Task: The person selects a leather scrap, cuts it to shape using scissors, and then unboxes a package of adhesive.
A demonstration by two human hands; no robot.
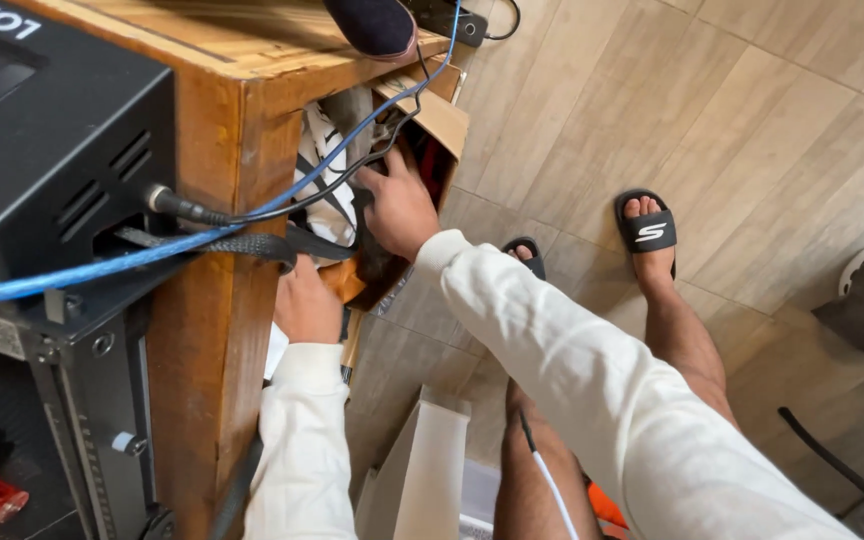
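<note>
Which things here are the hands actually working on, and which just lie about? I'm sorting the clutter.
In hand:
right hand in the cardboard box
left hand under the wooden table

Lying about:
black machine
blue cable
white box

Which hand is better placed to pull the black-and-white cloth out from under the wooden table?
Probably right: the right hand already rests against the black-and-white cloth, fingers spread. The left hand sits lower, beside the table leg.
</note>
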